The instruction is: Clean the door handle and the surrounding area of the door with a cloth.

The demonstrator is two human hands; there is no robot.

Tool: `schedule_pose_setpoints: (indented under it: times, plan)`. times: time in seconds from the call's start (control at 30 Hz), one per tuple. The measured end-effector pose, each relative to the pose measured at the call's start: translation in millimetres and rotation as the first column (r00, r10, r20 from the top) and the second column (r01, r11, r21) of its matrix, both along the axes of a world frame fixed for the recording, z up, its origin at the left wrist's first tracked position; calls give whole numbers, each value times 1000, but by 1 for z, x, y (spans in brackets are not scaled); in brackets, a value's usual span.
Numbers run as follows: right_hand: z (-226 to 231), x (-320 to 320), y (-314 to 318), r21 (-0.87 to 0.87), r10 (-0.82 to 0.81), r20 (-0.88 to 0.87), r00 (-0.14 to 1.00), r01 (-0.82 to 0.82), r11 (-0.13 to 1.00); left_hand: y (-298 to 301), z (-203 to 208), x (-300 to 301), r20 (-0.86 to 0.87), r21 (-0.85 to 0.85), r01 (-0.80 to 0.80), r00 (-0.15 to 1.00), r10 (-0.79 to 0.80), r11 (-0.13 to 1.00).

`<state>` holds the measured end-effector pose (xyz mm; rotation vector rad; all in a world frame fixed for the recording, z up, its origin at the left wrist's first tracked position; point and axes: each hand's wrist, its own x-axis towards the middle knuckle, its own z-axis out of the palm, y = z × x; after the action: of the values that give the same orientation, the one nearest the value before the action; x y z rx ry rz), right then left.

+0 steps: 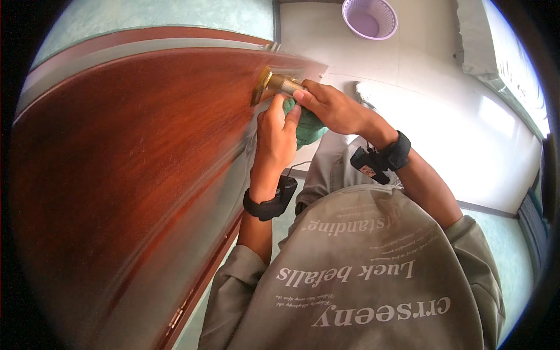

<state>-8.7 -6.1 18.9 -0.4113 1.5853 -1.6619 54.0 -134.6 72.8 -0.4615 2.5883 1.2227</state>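
Note:
A reddish-brown wooden door (pixel 146 122) fills the left side. From its edge sticks out a metal door knob (pixel 283 84) with a brass-coloured base plate. My right hand (pixel 338 109) is closed round the outer end of the knob, its thumb lying along the near side. Just below, my left hand (pixel 275 137) pinches a bunched green cloth (pixel 310 129), thumb up and fingertips close to the knob. The cloth hangs under both hands, and part of it is hidden behind the fingers.
A purple plastic basket (pixel 367 24) stands on the pale floor (pixel 408 99) at the far side. To the right is a piece of furniture under a white cover (pixel 504 52). Black straps with small devices (pixel 271 201) sit on both my wrists.

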Motion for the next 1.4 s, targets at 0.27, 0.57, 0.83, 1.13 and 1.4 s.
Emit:
schedule_pose_setpoints:
  times: [0.27, 0.57, 0.83, 1.13, 1.4]
  plan:
    - [9, -3, -1, 129, 19, -129, 991, -3, 992, -8, 8, 20, 116, -72, -21, 993, 29, 997]
    - [6, -5, 4, 64, 43, -111, 993, -36, 997, -14, 9, 39, 78, -11, -33, 996, 33, 999]
    - [8, -11, 3, 32, 123, -53, 991, -122, 992, -15, 1, 29, 54, 17, -105, 993, 104, 994]
    - [-2, -8, -5, 36, 65, -62, 996, -63, 997, -7, 6, -7, -42, -39, 25, 999, -26, 999]
    - [13, -12, -5, 102, 25, -134, 991, -11, 995, -12, 24, 26, 56, -98, -30, 998, 36, 995]
